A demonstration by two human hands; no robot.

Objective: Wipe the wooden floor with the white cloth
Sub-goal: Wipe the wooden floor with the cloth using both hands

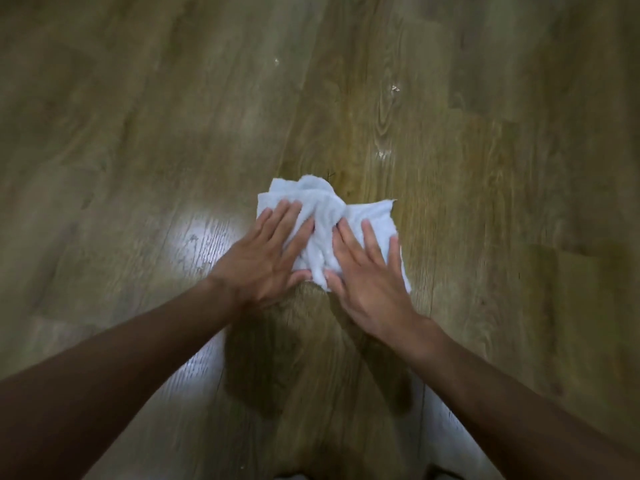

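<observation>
A crumpled white cloth (327,216) lies on the wooden floor (450,188) in the middle of the view. My left hand (266,261) presses flat on the cloth's left part, fingers spread, thumb at its near edge. My right hand (370,275) presses flat on the right part in the same way, with its thumb against the near edge. The two thumbs almost meet, and the cloth bunches up between the hands. Both forearms reach in from the bottom corners.
Small pale specks (394,88) and a smear (382,154) mark the planks beyond the cloth, to the far right. A bright glare (204,237) of light lies on the floor left of my left hand. A dark shadow (263,368) falls between my arms.
</observation>
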